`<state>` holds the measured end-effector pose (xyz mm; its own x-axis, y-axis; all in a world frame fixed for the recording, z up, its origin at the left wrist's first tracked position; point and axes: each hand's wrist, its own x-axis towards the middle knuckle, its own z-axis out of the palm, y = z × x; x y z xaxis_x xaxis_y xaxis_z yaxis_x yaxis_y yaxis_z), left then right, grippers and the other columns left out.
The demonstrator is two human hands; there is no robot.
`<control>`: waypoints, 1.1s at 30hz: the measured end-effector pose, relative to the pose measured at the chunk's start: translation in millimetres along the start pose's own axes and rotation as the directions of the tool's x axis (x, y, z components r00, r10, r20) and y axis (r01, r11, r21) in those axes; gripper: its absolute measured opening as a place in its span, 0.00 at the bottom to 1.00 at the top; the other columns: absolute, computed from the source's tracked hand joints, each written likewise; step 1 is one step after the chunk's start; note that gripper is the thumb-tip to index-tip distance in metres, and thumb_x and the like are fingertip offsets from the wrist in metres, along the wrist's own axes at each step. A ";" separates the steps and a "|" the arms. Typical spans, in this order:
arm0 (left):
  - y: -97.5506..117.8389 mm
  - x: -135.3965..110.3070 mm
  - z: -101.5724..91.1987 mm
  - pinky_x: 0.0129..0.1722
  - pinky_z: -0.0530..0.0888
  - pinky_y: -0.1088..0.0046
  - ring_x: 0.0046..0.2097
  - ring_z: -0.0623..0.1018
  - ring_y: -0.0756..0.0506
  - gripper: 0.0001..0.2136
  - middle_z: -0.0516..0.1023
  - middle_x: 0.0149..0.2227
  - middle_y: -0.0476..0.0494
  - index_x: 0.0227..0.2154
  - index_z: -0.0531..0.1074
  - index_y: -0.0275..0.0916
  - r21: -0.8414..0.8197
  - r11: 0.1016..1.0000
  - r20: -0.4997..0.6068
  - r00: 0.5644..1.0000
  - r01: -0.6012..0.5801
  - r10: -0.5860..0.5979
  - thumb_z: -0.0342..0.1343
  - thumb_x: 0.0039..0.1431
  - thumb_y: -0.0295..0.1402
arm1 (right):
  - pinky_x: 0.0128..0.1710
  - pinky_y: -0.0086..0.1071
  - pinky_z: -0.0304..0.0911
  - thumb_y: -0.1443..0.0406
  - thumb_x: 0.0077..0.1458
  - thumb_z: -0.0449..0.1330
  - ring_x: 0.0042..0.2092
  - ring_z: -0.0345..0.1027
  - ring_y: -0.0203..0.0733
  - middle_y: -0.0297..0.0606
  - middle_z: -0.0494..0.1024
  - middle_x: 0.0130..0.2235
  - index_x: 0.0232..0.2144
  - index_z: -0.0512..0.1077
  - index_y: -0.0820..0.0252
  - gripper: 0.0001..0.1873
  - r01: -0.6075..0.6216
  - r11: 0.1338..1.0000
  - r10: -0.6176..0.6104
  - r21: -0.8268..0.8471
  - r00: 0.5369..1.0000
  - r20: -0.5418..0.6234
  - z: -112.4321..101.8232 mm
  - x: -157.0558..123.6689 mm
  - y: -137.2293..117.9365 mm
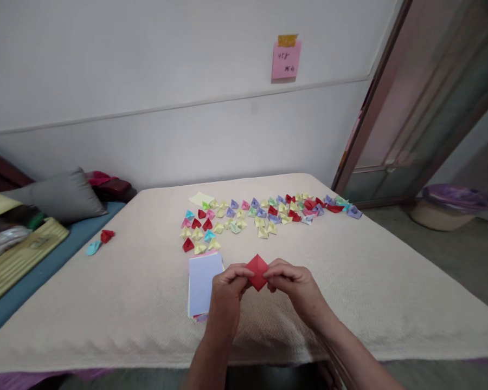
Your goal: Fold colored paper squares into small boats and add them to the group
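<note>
A small red folded paper (257,272), diamond-shaped with a crease down its middle, is held up above the near part of the table. My left hand (232,281) pinches its left corner between thumb and fingers. On the opposite corner, my right hand (289,277) has the same kind of pinch. Just left of my left hand lies a stack of coloured paper sheets (204,285), a lavender one on top. Beyond my hands, rows of little folded paper boats (239,215) in yellow, red, purple, pink and blue spread across the table.
A cream cloth (146,303) covers the table. At its left lie a red folded piece (107,235) and a light-blue one (93,248). A grey cushion (65,195) sits on the seat beyond. A pink note (286,60) is taped to the wall; a lined bin (447,206) stands right.
</note>
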<state>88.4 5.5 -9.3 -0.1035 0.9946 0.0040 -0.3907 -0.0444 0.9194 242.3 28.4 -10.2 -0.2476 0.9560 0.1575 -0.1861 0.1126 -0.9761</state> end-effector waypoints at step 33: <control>-2.8 -0.9 4.2 0.40 0.69 0.70 0.38 0.74 0.46 0.09 0.74 0.37 0.43 0.38 0.67 0.38 0.348 0.934 -0.109 0.986 -0.082 0.128 0.53 0.53 0.32 | 0.22 0.27 0.54 0.71 0.37 0.62 0.21 0.61 0.32 0.26 0.69 0.19 0.30 0.67 0.59 0.13 -0.208 0.964 0.230 0.165 0.964 -0.130 6.3 0.5 -1.3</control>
<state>93.4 5.1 -10.3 -0.2515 0.9647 0.0785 -0.0382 -0.0909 0.9951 236.4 27.1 -7.9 -0.1582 0.9831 -0.0922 -0.2845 -0.1348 -0.9491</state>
